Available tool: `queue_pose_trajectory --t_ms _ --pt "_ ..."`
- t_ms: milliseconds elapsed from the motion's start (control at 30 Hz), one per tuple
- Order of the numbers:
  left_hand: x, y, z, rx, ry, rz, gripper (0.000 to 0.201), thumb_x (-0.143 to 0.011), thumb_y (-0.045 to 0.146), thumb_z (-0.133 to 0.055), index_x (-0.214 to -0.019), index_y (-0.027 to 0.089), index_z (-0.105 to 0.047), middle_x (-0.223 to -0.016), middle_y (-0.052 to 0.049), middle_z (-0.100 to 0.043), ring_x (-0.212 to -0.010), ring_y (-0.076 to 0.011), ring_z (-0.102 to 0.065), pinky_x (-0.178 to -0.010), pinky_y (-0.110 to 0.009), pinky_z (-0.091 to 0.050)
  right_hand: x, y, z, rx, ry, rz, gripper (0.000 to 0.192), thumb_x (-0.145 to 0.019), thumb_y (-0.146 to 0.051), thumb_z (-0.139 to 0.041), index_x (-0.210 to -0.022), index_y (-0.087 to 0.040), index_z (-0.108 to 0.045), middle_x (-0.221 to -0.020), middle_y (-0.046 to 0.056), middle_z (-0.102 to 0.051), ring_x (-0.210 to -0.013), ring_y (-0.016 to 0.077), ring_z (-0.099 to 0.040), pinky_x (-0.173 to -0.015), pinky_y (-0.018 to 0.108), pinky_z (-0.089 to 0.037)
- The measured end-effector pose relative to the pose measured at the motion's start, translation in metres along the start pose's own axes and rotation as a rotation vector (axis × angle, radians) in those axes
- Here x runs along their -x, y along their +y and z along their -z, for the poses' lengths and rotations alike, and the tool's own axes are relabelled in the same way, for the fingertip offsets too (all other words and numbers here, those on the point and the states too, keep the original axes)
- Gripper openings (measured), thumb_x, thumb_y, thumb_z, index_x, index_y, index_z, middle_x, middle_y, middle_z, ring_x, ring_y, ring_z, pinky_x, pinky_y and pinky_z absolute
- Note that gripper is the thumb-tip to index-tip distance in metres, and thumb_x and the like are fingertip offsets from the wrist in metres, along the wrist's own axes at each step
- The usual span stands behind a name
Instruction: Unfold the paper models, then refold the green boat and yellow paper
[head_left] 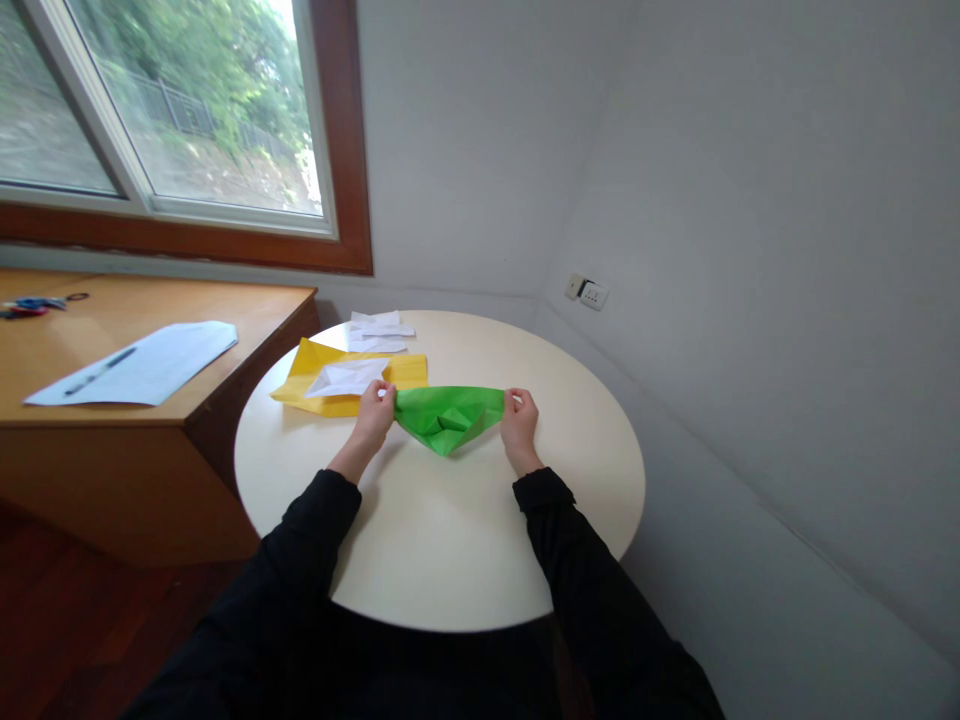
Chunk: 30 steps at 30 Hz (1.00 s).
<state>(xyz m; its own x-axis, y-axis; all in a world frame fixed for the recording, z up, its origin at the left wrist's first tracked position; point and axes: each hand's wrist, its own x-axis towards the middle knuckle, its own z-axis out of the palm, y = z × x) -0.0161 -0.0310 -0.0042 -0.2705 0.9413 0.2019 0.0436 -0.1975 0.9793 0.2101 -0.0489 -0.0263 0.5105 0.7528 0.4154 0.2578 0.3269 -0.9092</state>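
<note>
A sheet of green paper [450, 408], creased and partly folded, is stretched between my two hands over the round table. My left hand [373, 415] pinches its left end, and my right hand [519, 420] pinches the right end. Its upper edge runs nearly straight, while the lower part sags to a point with a raised fold in the middle. Just beyond my left hand lies a creased yellow paper [300, 378] with a folded white paper [349, 377] on top.
The white round table [450, 540] stands near the wall corner. Folded white papers [379, 330] lie at its far edge. On the wooden desk [262, 305] at left are white sheets [172, 360], a pen [101, 370] and scissors [34, 303]. A wall socket [594, 294] is at right.
</note>
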Motion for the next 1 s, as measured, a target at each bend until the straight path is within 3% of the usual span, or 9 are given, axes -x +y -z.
queue_pose_trajectory --t_ms 300,400,467,533,633,733,800,1000 --pt "-0.003 -0.003 0.003 0.153 -0.159 0.18 0.029 -0.065 0.039 -0.063 -0.065 0.019 -0.042 -0.05 0.007 -0.043 -0.042 -0.0078 -0.044 -0.045 -0.023 -0.042 -0.003 0.005 0.002 0.017 -0.044 0.019 0.023 -0.079 -0.042 -0.046 -0.078 -0.02 -0.048 -0.053 -0.005 -0.049 -0.044 0.0111 -0.043 -0.041 0.022 -0.035" --pt "-0.004 -0.008 0.003 0.129 -0.115 0.188 0.026 -0.067 0.037 -0.062 -0.067 0.019 -0.043 -0.05 0.007 -0.043 -0.041 -0.0081 -0.043 -0.042 -0.021 -0.038 -0.002 0.001 0.003 0.053 -0.038 0.066 0.021 -0.078 -0.041 -0.048 -0.077 -0.019 -0.05 -0.059 -0.002 -0.054 -0.053 0.0138 -0.05 -0.049 0.026 -0.041" --pt "-0.005 -0.011 0.002 0.101 -0.059 0.176 0.022 -0.068 0.034 -0.059 -0.069 0.019 -0.043 -0.05 0.008 -0.042 -0.04 -0.0083 -0.041 -0.04 -0.02 -0.034 0.002 -0.005 0.002 0.078 -0.015 0.114 0.021 -0.079 -0.039 -0.048 -0.083 -0.019 -0.052 -0.074 0.003 -0.06 -0.068 0.0167 -0.056 -0.059 0.029 -0.045" --pt "-0.006 -0.013 0.002 0.077 -0.01 0.152 0.018 -0.07 0.031 -0.057 -0.071 0.019 -0.044 -0.051 0.008 -0.042 -0.04 -0.0086 -0.041 -0.04 -0.019 -0.032 0.007 -0.014 0.002 0.095 0.011 0.166 0.022 -0.082 -0.037 -0.046 -0.091 -0.019 -0.053 -0.091 0.007 -0.061 -0.084 0.0192 -0.056 -0.069 0.032 -0.045" --pt "-0.005 -0.015 0.001 0.055 0.035 0.11 0.013 -0.071 0.028 -0.054 -0.073 0.019 -0.045 -0.052 0.007 -0.041 -0.042 -0.0095 -0.041 -0.041 -0.019 -0.031 0.019 -0.029 0.0 0.149 0.009 0.338 0.022 -0.085 -0.035 -0.045 -0.097 -0.019 -0.055 -0.1 0.009 -0.058 -0.096 0.0209 -0.053 -0.079 0.036 -0.044" --pt "-0.003 -0.014 0.0 0.048 0.056 0.072 0.011 -0.073 0.027 -0.053 -0.075 0.019 -0.045 -0.053 0.007 -0.041 -0.043 -0.0095 -0.04 -0.042 -0.02 -0.031 0.033 -0.042 -0.005 0.227 -0.082 0.544 0.023 -0.086 -0.034 -0.047 -0.104 -0.021 -0.055 -0.103 0.008 -0.058 -0.101 0.0219 -0.051 -0.086 0.039 -0.043" --pt "-0.003 -0.014 0.0 0.051 0.064 0.047 0.01 -0.073 0.026 -0.053 -0.077 0.019 -0.046 -0.055 0.007 -0.041 -0.044 -0.0095 -0.039 -0.043 -0.02 -0.031 0.04 -0.047 -0.009 0.269 -0.177 0.605 0.027 -0.085 -0.035 -0.051 -0.109 -0.022 -0.055 -0.106 0.008 -0.058 -0.105 0.0222 -0.05 -0.092 0.04 -0.041" --pt "-0.003 -0.014 0.0 0.086 0.089 -0.023 0.011 -0.074 0.027 -0.054 -0.079 0.019 -0.049 -0.062 0.005 -0.046 -0.051 -0.01 -0.042 -0.049 -0.021 -0.035 0.047 -0.043 -0.019 0.297 -0.337 0.567 0.047 -0.081 -0.027 -0.055 -0.126 -0.021 -0.046 -0.119 0.011 -0.05 -0.116 0.024 -0.044 -0.101 0.042 -0.038"
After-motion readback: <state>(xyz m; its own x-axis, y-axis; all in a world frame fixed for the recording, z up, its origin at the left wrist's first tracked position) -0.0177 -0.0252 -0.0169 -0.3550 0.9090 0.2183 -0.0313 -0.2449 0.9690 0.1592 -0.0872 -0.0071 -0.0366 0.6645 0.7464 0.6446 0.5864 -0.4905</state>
